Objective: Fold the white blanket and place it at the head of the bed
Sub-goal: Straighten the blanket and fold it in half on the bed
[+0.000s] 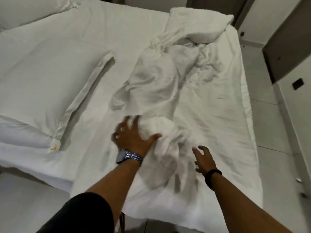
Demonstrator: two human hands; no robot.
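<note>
The white blanket (156, 88) lies crumpled in a long heap down the middle of the bed (223, 125), running from the far right corner toward me. My left hand (133, 135), wearing a metal-strap watch, is spread over the near bunched end of the blanket, fingers curled into the cloth. My right hand (204, 159), with a black wristband, hovers just right of that bunch with fingers apart, holding nothing. Both hands are blurred by motion.
A flat white pillow (50, 78) lies on the left of the bed, with another pillow (28, 10) at the far left corner. Grey floor tiles (269, 125) and dark cabinet panels (289, 47) run along the bed's right side.
</note>
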